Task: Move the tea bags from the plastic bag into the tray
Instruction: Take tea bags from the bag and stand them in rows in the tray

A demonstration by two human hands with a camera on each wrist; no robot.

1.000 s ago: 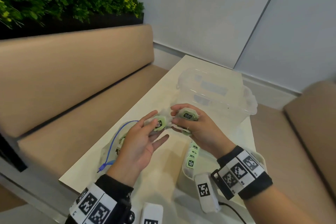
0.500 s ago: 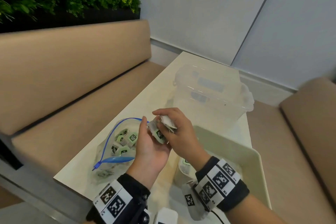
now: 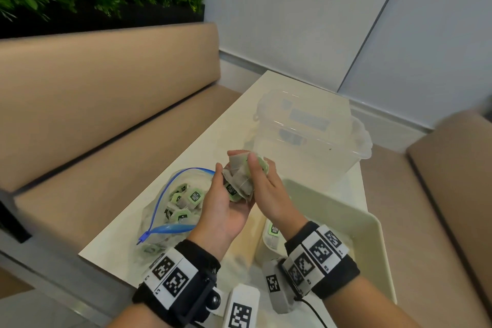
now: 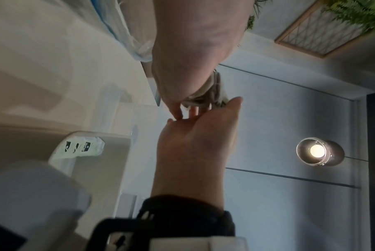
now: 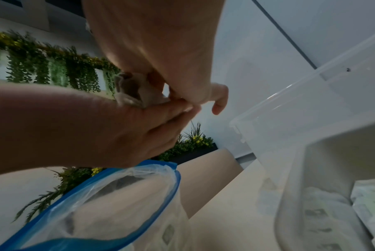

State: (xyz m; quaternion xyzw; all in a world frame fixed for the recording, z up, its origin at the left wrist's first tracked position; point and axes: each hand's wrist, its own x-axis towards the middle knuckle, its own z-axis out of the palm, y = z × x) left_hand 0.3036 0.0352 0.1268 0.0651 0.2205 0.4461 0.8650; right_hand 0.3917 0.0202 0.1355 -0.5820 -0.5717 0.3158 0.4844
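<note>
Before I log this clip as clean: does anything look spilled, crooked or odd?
Nothing spilled. Only oddity: both hands hold a bunched clump of green-tagged tea bags above the table, between the blue-zippered clear plastic bag and cream tray.

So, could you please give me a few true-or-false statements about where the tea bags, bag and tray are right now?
1. Both hands hold a clump of beige paper tea bags with green tags. True: the left hand cups it and the right hand pinches it.
2. The clear plastic zip bag with the blue seal is empty. False: tea bags remain inside.
3. The cream rectangular plastic tray already holds tea bags. True.
4. The clear plastic storage box is full of tea bags. False: none show in it.
</note>
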